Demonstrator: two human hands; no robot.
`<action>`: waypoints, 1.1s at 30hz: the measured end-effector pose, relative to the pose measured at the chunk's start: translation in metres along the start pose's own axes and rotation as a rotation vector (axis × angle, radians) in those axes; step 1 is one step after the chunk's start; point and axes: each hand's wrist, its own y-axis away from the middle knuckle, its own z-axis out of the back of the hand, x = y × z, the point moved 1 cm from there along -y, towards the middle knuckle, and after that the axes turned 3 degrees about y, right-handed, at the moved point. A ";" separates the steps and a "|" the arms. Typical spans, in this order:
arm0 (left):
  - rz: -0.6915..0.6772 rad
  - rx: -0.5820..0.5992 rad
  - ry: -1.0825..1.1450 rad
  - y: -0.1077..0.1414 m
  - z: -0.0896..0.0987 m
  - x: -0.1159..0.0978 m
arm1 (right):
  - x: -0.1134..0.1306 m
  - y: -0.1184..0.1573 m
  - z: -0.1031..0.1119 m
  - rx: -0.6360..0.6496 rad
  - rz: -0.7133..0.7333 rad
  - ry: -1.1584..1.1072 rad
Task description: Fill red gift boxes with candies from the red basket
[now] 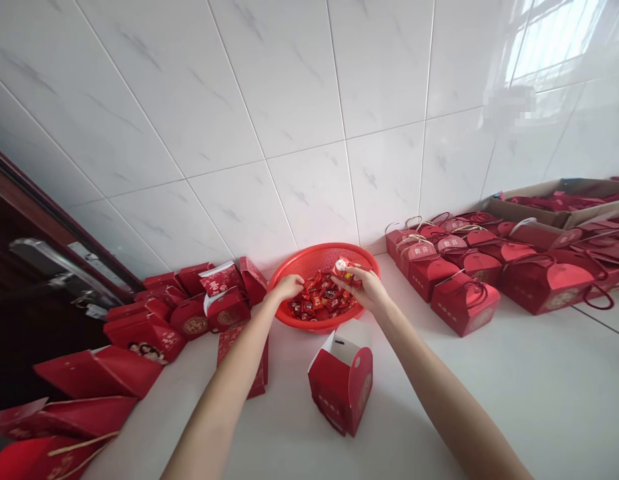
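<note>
A red plastic basket [285, 261] against the wall holds many small red-wrapped candies [323, 299]. My right hand [368, 288] is over the basket's right side, pinching a red candy packet [341, 267] with a pale round mark. Over the left part of the basket, my left hand [290, 287] has its fingers curled together; what they hold, if anything, is hidden. Between my forearms an open red gift box [342, 388] stands upright on the white floor, its flaps raised and pale inside showing.
Closed red gift boxes [466, 301] with cord handles stand in rows at right, before a cardboard carton [534, 212] of red items. More red boxes and bags [144, 333] line the left, by a dark door [19, 320]. A red bag [259, 373] sits behind my left forearm.
</note>
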 end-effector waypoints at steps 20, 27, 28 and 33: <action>-0.125 0.166 -0.151 0.003 -0.011 -0.002 | -0.004 -0.002 0.002 -0.043 0.033 -0.039; -0.195 0.201 -0.259 0.008 -0.013 -0.007 | -0.005 -0.013 0.009 -0.163 0.143 -0.139; -0.192 0.209 -0.271 0.008 -0.014 -0.007 | -0.006 -0.014 0.011 -0.169 0.151 -0.144; -0.171 0.238 -0.278 0.009 -0.017 -0.009 | -0.009 -0.016 0.013 -0.170 0.171 -0.156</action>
